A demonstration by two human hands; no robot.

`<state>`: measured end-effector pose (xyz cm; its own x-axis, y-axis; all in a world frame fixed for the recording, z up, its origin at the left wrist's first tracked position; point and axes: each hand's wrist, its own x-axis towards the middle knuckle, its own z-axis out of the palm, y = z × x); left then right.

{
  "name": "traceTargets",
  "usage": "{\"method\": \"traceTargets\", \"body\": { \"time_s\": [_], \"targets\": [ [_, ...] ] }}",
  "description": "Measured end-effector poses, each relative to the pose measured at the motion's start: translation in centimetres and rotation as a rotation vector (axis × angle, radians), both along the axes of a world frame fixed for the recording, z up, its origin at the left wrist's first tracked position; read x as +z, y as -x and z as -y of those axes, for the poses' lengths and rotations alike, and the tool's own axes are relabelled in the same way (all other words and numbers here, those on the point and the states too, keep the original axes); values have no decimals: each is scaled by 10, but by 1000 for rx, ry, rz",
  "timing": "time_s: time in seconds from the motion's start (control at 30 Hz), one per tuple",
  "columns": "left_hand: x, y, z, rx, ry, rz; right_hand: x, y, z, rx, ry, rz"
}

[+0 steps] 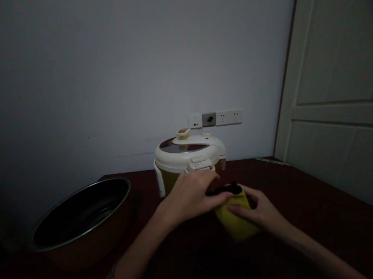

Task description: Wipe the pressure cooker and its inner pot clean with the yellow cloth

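Both hands are at a yellow, soft-looking pouch-like item (237, 222) in front of the pressure cooker (170, 180). Something black (235, 188) shows at its top edge; what it is cannot be made out in the dim light. My left hand (198, 193), with a bracelet on its wrist, grips the upper left edge, thumb on the yellow front. On the right side, my right hand (256, 206) holds the same item, thumb across its front and fingers partly hidden behind. The cooker is white and yellowish, its lid on, standing just behind my left hand.
A large round pan (82, 242) with a dark inside and metal rim stands at the left on the dark red table (305, 216). Wall sockets (228, 117) sit behind the cooker. A pale panelled door (338, 96) rises at the right.
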<state>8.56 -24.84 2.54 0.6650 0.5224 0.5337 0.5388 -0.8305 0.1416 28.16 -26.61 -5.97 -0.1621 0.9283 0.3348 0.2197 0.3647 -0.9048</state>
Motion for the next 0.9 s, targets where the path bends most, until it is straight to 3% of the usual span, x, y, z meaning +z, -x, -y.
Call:
{"method": "traceTargets", "body": {
  "time_s": [0.17, 0.3, 0.47, 0.67, 0.9],
  "targets": [
    [12, 40, -25, 322, 53, 43, 28, -24, -39, -420, -600, 351],
    [4, 50, -43, 298, 124, 107, 37, -17, -71, -462, -803, 572],
    [1, 47, -44, 226, 168, 84, 27, 2, -73, -353, -895, 467],
    [6, 43, -37, 251, 164, -10, 28, -3, -72, -250, -888, 382],
    [6, 43, -37, 267, 172, -57, 31, -3, -82, -269, -867, 352]
  ]
}}
